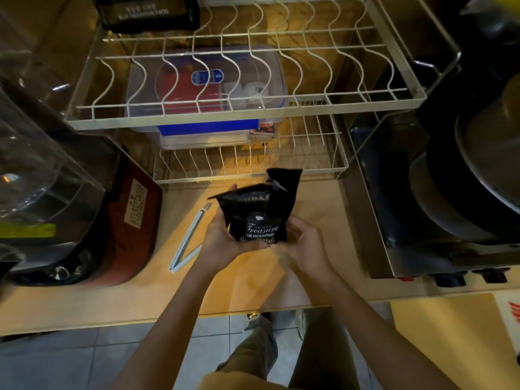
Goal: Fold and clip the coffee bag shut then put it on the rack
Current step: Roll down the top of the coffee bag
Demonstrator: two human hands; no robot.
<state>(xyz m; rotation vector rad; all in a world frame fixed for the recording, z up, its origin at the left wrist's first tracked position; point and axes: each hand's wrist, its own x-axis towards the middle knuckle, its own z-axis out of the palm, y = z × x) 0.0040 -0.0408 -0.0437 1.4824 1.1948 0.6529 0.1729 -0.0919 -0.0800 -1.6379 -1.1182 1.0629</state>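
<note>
A black coffee bag [260, 212] with white lettering stands upright between both hands above the wooden counter [318, 209]. Its top is open and crumpled, one flap sticking up. My left hand [222, 237] wraps the bag's left side and bottom. My right hand [302, 237] cups its right lower side. A long white bag clip [187, 240] lies open in a V on the counter, just left of my left hand. The white wire rack [242, 114] has two tiers and stands behind the bag.
A clear plastic box [205, 88] with red and blue contents sits on the lower tier under the top shelf. A second black bag [149, 12] stands at the rack's back left. A clear appliance [36, 175] and red pouch [135, 220] crowd the left; dark pots [464, 175] on a metal stand fill the right.
</note>
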